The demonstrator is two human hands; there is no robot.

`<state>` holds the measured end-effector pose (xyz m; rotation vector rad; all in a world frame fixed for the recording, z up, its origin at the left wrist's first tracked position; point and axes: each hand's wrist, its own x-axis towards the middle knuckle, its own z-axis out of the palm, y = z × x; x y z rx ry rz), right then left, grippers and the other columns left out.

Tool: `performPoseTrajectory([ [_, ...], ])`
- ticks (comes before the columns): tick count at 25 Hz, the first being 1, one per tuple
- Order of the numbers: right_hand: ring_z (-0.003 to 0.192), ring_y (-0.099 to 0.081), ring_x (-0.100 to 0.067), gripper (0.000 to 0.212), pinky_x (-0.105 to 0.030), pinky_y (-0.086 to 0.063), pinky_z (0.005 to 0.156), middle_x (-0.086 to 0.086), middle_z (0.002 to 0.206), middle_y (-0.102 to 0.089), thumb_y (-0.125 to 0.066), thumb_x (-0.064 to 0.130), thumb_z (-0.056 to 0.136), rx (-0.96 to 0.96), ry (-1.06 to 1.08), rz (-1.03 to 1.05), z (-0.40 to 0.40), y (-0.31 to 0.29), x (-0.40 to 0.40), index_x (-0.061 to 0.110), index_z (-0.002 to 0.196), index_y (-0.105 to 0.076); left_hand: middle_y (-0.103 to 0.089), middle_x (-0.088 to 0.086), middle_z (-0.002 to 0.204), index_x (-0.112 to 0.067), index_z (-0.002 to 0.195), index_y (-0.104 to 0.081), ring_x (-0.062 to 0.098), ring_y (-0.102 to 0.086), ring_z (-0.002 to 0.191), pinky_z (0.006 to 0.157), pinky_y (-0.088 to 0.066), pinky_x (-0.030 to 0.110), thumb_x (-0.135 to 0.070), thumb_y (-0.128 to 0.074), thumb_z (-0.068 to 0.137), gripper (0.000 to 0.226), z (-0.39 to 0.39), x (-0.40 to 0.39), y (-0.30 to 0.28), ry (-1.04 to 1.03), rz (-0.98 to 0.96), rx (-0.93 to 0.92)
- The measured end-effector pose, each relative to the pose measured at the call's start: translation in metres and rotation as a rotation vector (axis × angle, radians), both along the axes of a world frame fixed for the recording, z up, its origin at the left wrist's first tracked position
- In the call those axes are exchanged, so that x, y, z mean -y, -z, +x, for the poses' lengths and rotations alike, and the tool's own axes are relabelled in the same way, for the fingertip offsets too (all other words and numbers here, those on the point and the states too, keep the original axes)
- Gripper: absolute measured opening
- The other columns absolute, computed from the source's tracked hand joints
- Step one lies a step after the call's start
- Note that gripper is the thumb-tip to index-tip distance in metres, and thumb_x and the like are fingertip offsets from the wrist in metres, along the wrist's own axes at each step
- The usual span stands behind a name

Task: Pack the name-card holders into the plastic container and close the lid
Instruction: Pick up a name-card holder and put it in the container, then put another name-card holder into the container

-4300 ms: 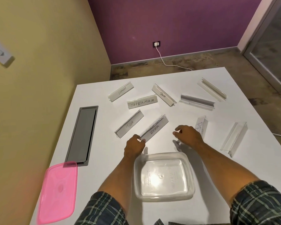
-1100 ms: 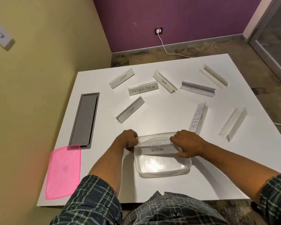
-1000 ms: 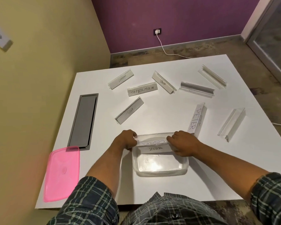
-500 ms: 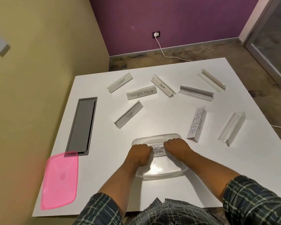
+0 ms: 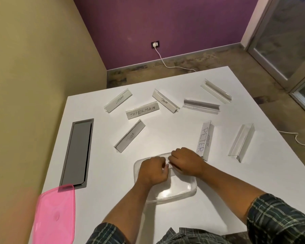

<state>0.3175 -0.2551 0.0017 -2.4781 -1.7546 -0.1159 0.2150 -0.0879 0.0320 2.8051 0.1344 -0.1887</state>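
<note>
Holders marked ZEBRA, held at the rim a second ago, now sit pressed inside the clear plastic container (image 5: 176,191) under both curled hands, left hand (image 5: 152,170), right hand (image 5: 186,162); each grip looks closed on them, first load nearly stowed. Seven holders wait on the white counter (image 5: 104,173); pink lid (image 5: 55,215) lies far left.

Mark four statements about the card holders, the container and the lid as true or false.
1. The pink lid is on the container. False: it lies apart at the table's near left corner.
2. Both hands, left hand and right hand, are over the container. True.
3. The PETER holder is inside the container. False: it lies on the table beside it.
4. The SUPERMAN holder lies on the table. True.
</note>
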Motion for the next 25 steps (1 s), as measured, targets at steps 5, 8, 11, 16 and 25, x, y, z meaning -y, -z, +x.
performPoseTrajectory([
  [5,0.087,-0.066,-0.031,0.016,-0.04,-0.053,0.074,-0.007,0.096,-0.069,-0.057,0.02,0.095,-0.197,0.618,0.316,0.051,-0.026,0.023,0.014,0.105,-0.069,-0.065,-0.004,0.081,-0.02,0.079,-0.058,0.02,-0.06,0.075,0.063,-0.046,0.031,-0.035,-0.049,0.089,0.02,0.039,0.043,-0.012,-0.153,-0.189,0.02],
  [8,0.113,-0.062,-0.032,0.038,-0.041,-0.048,0.092,-0.008,0.121,-0.066,-0.059,0.027,0.092,-0.354,1.009,0.074,0.118,-0.026,0.063,0.015,0.128,-0.059,-0.069,-0.004,0.083,-0.019,0.081,-0.063,0.02,-0.064,0.08,0.073,-0.056,0.035,-0.033,-0.051,0.083,0.018,0.086,0.082,-0.015,-0.211,-0.427,-0.132],
  [11,0.122,-0.057,-0.032,0.049,-0.042,-0.048,0.096,-0.008,0.133,-0.059,-0.06,0.03,0.087,-0.597,1.161,-0.125,0.141,-0.017,0.08,0.018,0.134,-0.051,-0.071,0.003,0.106,-0.017,0.102,-0.068,0.025,-0.066,0.1,0.084,-0.054,0.032,-0.029,-0.054,0.081,0.028,0.099,0.099,-0.015,-0.282,-0.439,-0.242],
  [16,0.141,-0.041,-0.029,0.081,-0.044,-0.041,0.11,-0.003,0.158,-0.037,-0.065,0.028,0.085,-0.73,1.094,-0.137,0.174,0.013,0.087,0.024,0.155,-0.026,-0.065,0.008,0.107,-0.008,0.105,-0.062,0.031,-0.064,0.107,0.075,-0.046,0.028,-0.025,-0.056,0.087,0.025,0.135,0.125,-0.021,-0.295,-0.4,-0.331],
  [25,0.137,-0.044,-0.029,0.079,-0.045,-0.042,0.109,-0.004,0.154,-0.041,-0.071,0.035,0.084,-0.745,0.923,-0.218,0.202,0.041,0.09,0.024,0.153,-0.033,-0.023,0.023,0.16,0.012,0.15,0.011,0.034,-0.029,0.146,0.118,-0.03,0.036,-0.021,-0.053,0.088,0.095,0.138,0.168,0.015,-0.539,-0.721,-0.723],
])
